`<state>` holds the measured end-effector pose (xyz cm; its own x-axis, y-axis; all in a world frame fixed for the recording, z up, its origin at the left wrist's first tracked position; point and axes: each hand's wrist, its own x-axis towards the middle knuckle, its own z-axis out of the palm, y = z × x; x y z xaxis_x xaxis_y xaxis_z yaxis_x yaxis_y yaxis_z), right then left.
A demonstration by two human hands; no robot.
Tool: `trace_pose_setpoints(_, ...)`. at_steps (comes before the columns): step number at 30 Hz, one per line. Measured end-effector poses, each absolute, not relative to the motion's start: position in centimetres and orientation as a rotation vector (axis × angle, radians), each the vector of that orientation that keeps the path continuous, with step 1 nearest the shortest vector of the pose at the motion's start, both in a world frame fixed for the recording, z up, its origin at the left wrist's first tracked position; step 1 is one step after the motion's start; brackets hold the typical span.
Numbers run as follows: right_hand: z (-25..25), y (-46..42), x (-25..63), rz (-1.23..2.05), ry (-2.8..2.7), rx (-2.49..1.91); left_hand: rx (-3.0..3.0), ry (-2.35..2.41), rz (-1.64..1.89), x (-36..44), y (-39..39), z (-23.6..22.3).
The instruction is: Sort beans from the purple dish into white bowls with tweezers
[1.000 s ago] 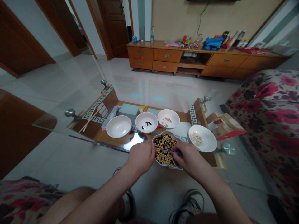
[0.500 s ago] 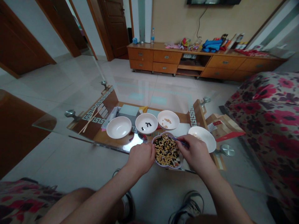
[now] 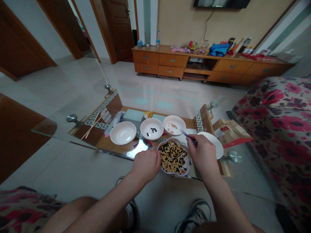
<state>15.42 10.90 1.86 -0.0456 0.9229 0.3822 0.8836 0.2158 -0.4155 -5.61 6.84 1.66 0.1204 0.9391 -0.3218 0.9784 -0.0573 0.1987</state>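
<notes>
My left hand (image 3: 147, 162) is closed on the left rim of a flower-shaped bowl (image 3: 188, 166) full of mixed yellow and black beans (image 3: 173, 157). Pinched in my right hand (image 3: 203, 152) are dark tweezers (image 3: 188, 136), raised above the bowl's upper right side, tips toward the back. Whether a bean sits between the tips is too small to tell. Behind stand a white bowl with black beans (image 3: 152, 129) and one with tan beans (image 3: 174, 125). A bare white bowl (image 3: 123, 133) is at the left. Another white bowl (image 3: 217, 144) is partly hidden behind my right hand.
Everything stands on a glass table with metal supports (image 3: 235, 156). Wooden chopsticks (image 3: 92, 125) lie crossed at the left. A paper bag (image 3: 229, 131) is at the right, near a flowered sofa (image 3: 279, 119). A low wooden cabinet (image 3: 172, 60) lines the far wall.
My right hand has lifted the tweezers out of the beans and up toward the back. The left hand stays at the bowl's rim.
</notes>
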Motion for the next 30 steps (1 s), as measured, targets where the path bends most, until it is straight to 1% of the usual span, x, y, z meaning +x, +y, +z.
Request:
trace_pose_setpoints(12, 4.1, 9.5, 16.8, 0.314, -1.849, -1.712, 2.054, 1.871, -0.146, -5.6, 6.7, 1.6)
trace_pose_setpoints(16, 4.4, 9.5, 17.5, 0.338, -1.856, -1.736, 2.058, 1.874, -0.156, -5.6, 6.8, 1.5)
trace_pose_setpoints(21, 4.4, 9.4, 18.0, 0.353, -1.912, -1.771, 2.069, 1.877, -0.166, -5.5, 6.9, 1.5)
trace_pose_setpoints(30, 3.7, 9.3, 18.0, 0.442, -2.100, -1.685, 2.061, 1.878, -0.151, -5.6, 6.7, 1.5)
